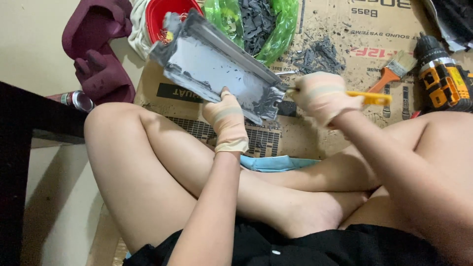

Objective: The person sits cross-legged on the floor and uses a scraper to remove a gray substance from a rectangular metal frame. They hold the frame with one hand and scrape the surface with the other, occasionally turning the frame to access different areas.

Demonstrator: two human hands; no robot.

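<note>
A long grey panel (217, 66), coated in grey paint, is held above the crossed legs in the upper middle of the frame, its long axis running from the upper left down to the lower right. The left hand (227, 120), gloved, is clamped on the panel's near long edge from below, thumb laid on the painted face. The right hand (321, 97), also gloved, is closed round the yellow handle of a tool (369, 97) whose handle end sticks out to the right; its working end is set against the panel's lower right end, though the tip is hidden by blur and by the hand. The panel thus lies to the left of the right hand, just touching the tool, and the right hand is the nearer to that end. On the flattened cardboard (325, 135) on the floor, dark flakes (320, 54) are scattered beyond the hands; a paintbrush (394, 71) and a yellow-and-black drill (443, 79) lie at the upper right, well apart from the panel. A green bag of dark scraps (256, 24) and a red bowl (165, 15) are seen at the top.
</note>
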